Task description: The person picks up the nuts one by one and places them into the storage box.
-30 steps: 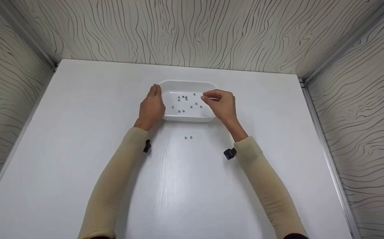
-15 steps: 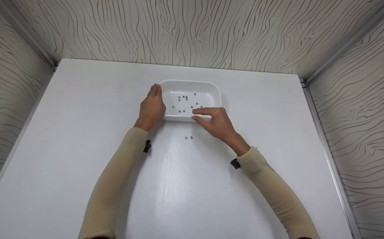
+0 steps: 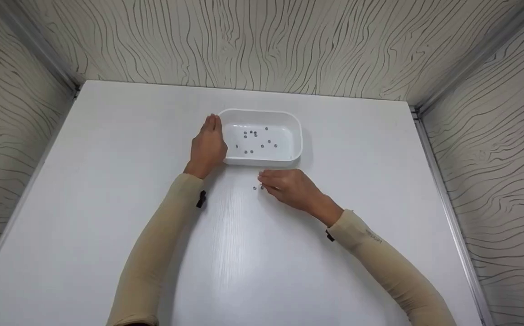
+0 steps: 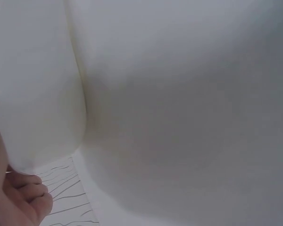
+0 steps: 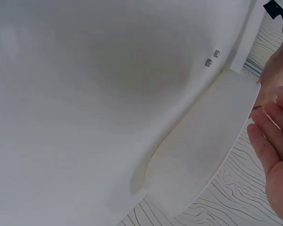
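Observation:
A white plastic box (image 3: 262, 162) stands toward the back of the table, with several small silver nuts (image 3: 255, 135) scattered over its floor. At its left end, my left hand (image 3: 207, 147) holds the side; in the left wrist view its fingers (image 4: 30, 195) bend at the box's corner. In front of the box lie two more silver nuts (image 5: 212, 58). My right hand (image 3: 291, 186) is low over the table, its fingertips right at the right-hand nut and partly covering it. The right wrist view shows its fingers (image 5: 273, 132) nearly straight, with nothing seen between them.
The white table (image 3: 225, 253) carries the box and nuts. Wood-grain patterned panels (image 3: 262, 45) rise behind it and on both sides, with metal strips at the corners. Both forearms, in beige sleeves (image 3: 379, 258), reach in from the near edge.
My right hand has come out from over the box, moving toward the near edge and slightly left to the two nuts on the table. The left hand and the box have stayed put.

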Available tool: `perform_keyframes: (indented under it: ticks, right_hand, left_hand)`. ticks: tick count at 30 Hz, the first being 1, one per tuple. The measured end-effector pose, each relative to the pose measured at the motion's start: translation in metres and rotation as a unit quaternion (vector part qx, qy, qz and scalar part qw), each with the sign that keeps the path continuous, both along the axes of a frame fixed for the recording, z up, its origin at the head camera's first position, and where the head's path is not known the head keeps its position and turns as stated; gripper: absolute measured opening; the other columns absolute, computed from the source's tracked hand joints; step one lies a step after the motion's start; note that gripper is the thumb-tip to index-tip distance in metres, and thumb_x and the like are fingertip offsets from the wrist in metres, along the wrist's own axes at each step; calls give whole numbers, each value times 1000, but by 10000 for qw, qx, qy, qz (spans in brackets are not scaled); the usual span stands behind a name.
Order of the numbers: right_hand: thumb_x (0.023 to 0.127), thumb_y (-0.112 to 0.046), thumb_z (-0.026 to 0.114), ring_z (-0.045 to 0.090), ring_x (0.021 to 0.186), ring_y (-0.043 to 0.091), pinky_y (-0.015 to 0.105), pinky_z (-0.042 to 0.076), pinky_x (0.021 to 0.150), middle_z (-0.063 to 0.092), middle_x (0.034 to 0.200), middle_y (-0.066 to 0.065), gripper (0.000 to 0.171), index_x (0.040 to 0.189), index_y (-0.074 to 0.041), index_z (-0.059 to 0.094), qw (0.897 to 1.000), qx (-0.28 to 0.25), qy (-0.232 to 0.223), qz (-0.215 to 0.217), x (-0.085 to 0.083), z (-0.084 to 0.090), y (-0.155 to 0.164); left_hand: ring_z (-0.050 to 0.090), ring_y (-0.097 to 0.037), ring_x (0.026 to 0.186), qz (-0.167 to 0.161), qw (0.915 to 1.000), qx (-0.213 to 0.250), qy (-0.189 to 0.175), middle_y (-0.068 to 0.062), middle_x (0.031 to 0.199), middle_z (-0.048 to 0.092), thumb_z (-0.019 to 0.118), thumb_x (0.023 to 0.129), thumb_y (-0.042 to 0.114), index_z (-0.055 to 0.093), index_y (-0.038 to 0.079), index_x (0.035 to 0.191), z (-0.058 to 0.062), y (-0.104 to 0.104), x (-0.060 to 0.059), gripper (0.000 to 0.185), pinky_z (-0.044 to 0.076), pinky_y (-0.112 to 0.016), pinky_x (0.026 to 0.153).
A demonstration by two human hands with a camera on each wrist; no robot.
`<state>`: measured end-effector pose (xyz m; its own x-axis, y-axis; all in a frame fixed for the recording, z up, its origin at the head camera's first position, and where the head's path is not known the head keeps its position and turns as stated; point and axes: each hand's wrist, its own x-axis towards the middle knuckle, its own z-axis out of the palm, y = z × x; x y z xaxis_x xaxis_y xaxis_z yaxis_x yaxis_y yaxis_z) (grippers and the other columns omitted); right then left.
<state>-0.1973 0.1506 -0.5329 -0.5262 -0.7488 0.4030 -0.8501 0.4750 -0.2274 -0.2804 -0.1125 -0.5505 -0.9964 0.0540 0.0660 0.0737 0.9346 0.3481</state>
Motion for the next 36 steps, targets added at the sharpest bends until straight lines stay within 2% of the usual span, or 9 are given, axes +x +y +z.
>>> perform_keyframes:
  ticks: [2,6,16,21,27,31,36]
  right_hand:
    - [92,-3,78,79,108,19,30,65,91,81,116,9,24,116,-5,81,9994,226,207,142,0,-5,3]
    - [92,-3,78,78,110,19,31,65,93,81,117,9,25,117,-4,80,9974,531,341,343,-1,-11,7]
    - [93,-7,77,77,113,18,32,65,94,80,121,8,26,119,-7,79,9888,1221,680,526,-1,-28,13]
    - [96,-8,74,77,114,18,31,64,95,79,123,5,28,123,-8,77,9801,1608,977,627,-1,-35,12]
    - [92,-4,74,75,119,18,30,62,99,77,129,5,35,127,-7,75,9675,1891,1465,816,-2,-39,12]
    - [94,-4,72,72,125,19,30,60,103,75,133,5,35,128,-6,73,9619,2028,1588,915,-3,-39,11]
    - [94,-5,71,72,124,18,29,62,98,75,133,4,32,127,-7,74,9555,2323,1565,925,-2,-39,10]
  left_hand:
    - [30,-36,161,-6,10000,-33,6,-25,170,31,37,110,12,28,-6,162,0,0,0,56,35,-48,129]
    - [30,-36,161,37,10000,-64,-53,-23,171,30,37,110,13,26,-5,163,0,1,0,57,33,-48,131]
    - [26,-35,163,32,9999,2,-151,-23,172,27,32,112,15,25,-5,163,1,1,1,56,30,-48,132]
    - [27,-35,162,-9,9999,-51,-87,-23,172,28,33,112,16,25,-5,163,1,0,0,56,32,-48,131]
    - [30,-37,161,-60,10000,-68,-4,-25,170,31,33,111,15,27,-7,162,0,-2,0,55,35,-49,130]
    - [30,-38,161,-109,9999,-12,23,-27,169,31,32,111,15,28,-8,161,-1,-3,-1,56,35,-50,130]
    - [27,-37,162,-83,9999,9,-130,-25,171,28,30,112,17,25,-7,163,-1,-2,-2,56,32,-49,131]
